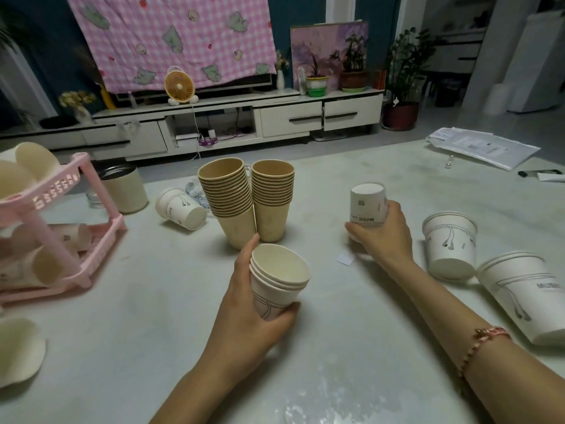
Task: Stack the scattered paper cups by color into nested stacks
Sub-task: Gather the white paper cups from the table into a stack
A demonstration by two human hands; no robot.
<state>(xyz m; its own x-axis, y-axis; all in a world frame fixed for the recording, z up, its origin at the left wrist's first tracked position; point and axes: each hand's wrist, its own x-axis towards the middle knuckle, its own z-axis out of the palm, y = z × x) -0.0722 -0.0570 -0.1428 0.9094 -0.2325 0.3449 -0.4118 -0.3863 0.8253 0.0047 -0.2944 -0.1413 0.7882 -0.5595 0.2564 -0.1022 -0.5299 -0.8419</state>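
Note:
My left hand (244,319) grips a small nested stack of white cups (276,280), mouth up, near the middle of the table. My right hand (382,237) is closed around an upside-down white cup (367,203) printed "MUSIC LIFE", at the table's right centre. Two tall stacks of brown cups (227,194) (272,197) stand side by side just beyond my left hand. A single white cup (180,208) lies on its side left of them. Two more white cup stacks (449,246) (526,295) lie at the right.
A pink plastic rack (76,221) with cups lying in it stands at the left edge. A beige canister (122,188) sits behind it. Papers (483,148) and a pen lie at the far right. A small paper scrap (345,258) lies by my right wrist.

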